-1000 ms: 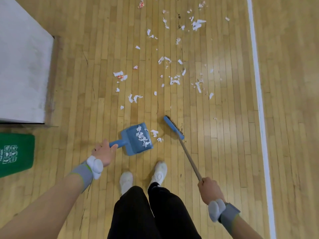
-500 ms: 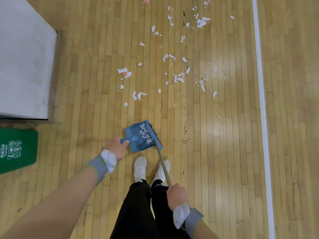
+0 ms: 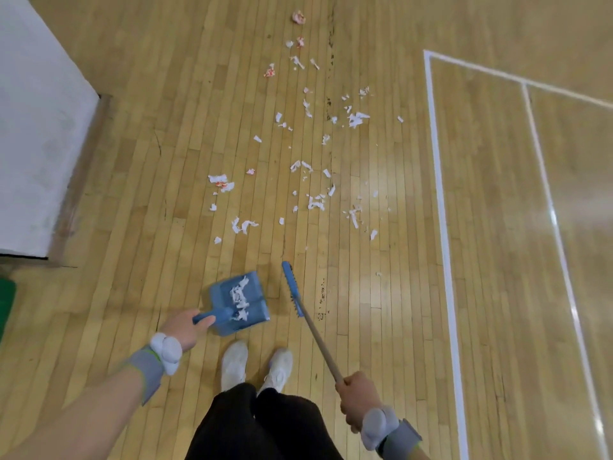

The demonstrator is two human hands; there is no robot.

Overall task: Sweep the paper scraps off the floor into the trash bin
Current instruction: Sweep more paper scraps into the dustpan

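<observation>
My left hand [image 3: 184,328] grips the handle of a blue dustpan [image 3: 240,302] that holds a heap of white paper scraps. My right hand [image 3: 358,398] grips the wooden stick of a broom whose blue head [image 3: 292,288] lies just right of the pan, apart from it. Several white and red-printed paper scraps [image 3: 315,200] are scattered on the wooden floor ahead, from just beyond the pan to the far end. A sliver of the green trash bin [image 3: 6,303] shows at the left edge.
A white raised block [image 3: 36,144] with a wooden base fills the left side. White court lines [image 3: 438,194] run along the floor at the right. My white shoes [image 3: 257,365] stand just behind the dustpan.
The broom head has drawn back out of the dustpan to its right side, and my right hand has swung out to the right. The view has tilted up, pushing the green bin toward the left edge.
</observation>
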